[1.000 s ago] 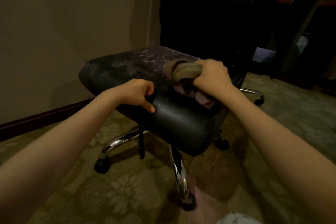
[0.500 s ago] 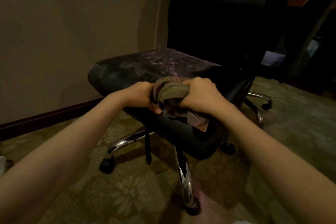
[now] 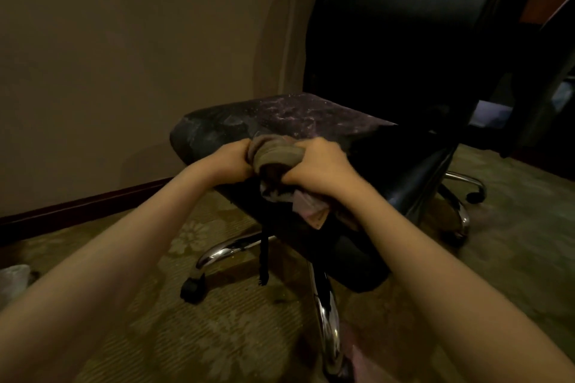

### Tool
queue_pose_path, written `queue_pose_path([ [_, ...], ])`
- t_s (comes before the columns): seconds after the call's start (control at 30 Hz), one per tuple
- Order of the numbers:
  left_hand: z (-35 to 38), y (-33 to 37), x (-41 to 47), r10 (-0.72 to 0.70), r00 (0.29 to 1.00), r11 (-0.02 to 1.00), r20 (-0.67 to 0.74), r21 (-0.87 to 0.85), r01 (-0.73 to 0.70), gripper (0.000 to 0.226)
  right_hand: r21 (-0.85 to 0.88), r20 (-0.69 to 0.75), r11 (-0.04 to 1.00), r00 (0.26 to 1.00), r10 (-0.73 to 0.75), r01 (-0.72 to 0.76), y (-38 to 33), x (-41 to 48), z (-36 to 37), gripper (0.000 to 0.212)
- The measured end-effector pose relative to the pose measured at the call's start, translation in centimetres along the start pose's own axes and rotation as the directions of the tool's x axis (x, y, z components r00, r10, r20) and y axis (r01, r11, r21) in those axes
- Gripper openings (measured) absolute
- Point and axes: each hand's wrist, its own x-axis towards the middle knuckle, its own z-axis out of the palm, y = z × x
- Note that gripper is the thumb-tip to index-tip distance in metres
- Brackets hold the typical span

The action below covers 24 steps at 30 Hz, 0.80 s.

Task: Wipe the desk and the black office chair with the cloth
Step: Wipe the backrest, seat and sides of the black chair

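The black office chair (image 3: 311, 121) stands in front of me, its seat worn and flecked with pale marks, its tall back rising at upper right. A bunched brown-grey cloth (image 3: 275, 154) sits at the seat's front edge, a loose corner hanging down. My left hand (image 3: 231, 160) grips the cloth's left side. My right hand (image 3: 317, 165) grips its right side. Both hands are closed on the cloth, close together above the seat's front rim.
The chair's chrome base legs (image 3: 230, 250) and black casters (image 3: 191, 288) spread over patterned carpet below. A black strap (image 3: 264, 258) dangles under the seat. A beige wall with a dark baseboard (image 3: 77, 211) runs on the left. Dark furniture stands at right.
My right hand drew the cloth from the seat's top toward the front edge. My left hand left the seat's edge and took hold of the cloth as well.
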Motion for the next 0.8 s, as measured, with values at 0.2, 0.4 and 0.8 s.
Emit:
queue_pose_path([
  [0.2,-0.1,1.8,1.4,0.046,0.997,0.994,-0.054,-0.092,-0.051,0.020,-0.074,-0.385,0.980,0.912,0.141,-0.183,6.4,2.4,-5.8,0.033],
  [0.4,1.7,3.8,2.9,0.035,0.999,0.999,0.006,0.029,-0.036,0.020,-0.214,-0.299,0.904,0.906,0.300,-0.370,13.0,2.9,-4.0,0.063],
  [0.8,0.6,0.0,3.1,-0.225,0.968,0.972,-0.109,-0.097,0.214,0.029,-0.075,-0.299,0.911,0.881,0.367,-0.405,6.0,9.2,-0.6,0.054],
])
